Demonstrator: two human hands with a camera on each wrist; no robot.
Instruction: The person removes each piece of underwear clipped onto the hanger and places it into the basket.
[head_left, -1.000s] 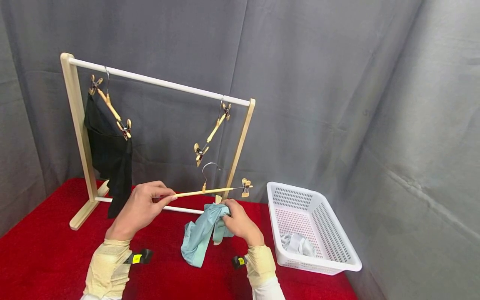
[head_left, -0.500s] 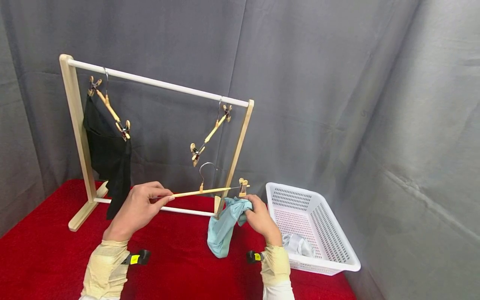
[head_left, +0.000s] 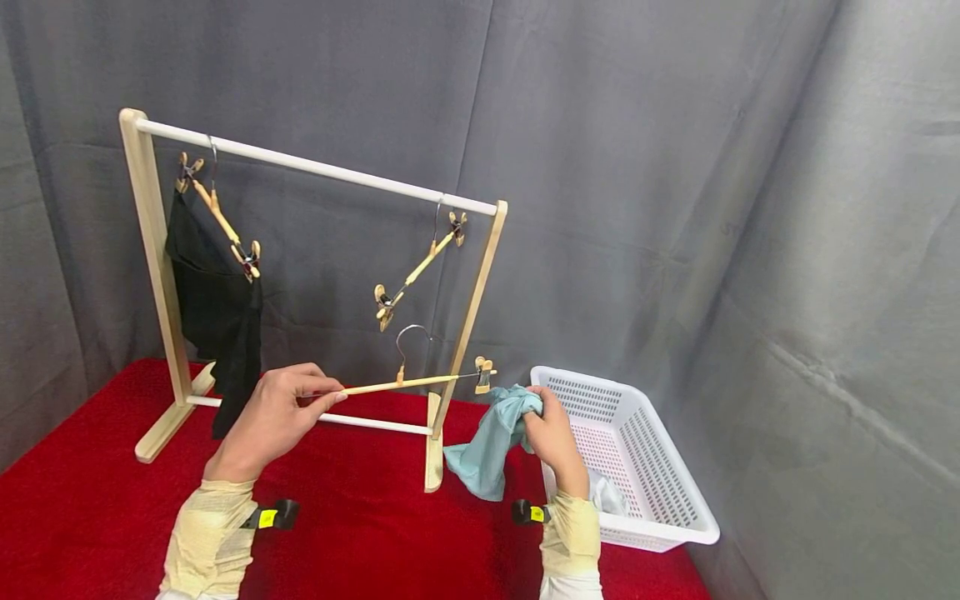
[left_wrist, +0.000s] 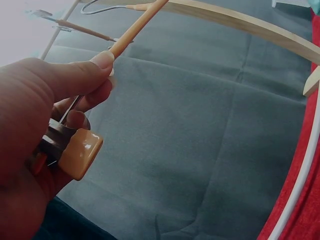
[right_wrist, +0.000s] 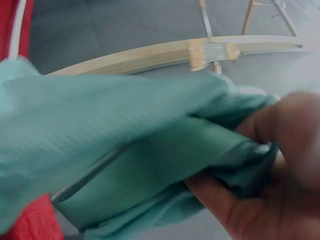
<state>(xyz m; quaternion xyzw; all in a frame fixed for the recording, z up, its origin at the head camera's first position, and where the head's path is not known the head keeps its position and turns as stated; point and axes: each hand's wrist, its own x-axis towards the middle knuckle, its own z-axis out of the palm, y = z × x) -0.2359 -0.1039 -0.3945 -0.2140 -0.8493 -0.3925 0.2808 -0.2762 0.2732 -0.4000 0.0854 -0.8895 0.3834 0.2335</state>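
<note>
The blue-green cloth (head_left: 487,454), gripped by the right hand (head_left: 557,433), has moved rightward near the left edge of the basket (head_left: 663,450), so seems not clipped to the hanger (head_left: 423,382) that the left hand (head_left: 279,417) pinches.

L-wrist vw: glare top-left; R-wrist vw: cloth (right_wrist: 95,112) blurry.

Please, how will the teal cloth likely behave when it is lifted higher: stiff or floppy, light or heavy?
The teal cloth is probably floppy: it droops in loose folds from the right grip. It seems light, since that grip alone holds it up. It may swing or crumple, as its lower part hangs free.
</note>
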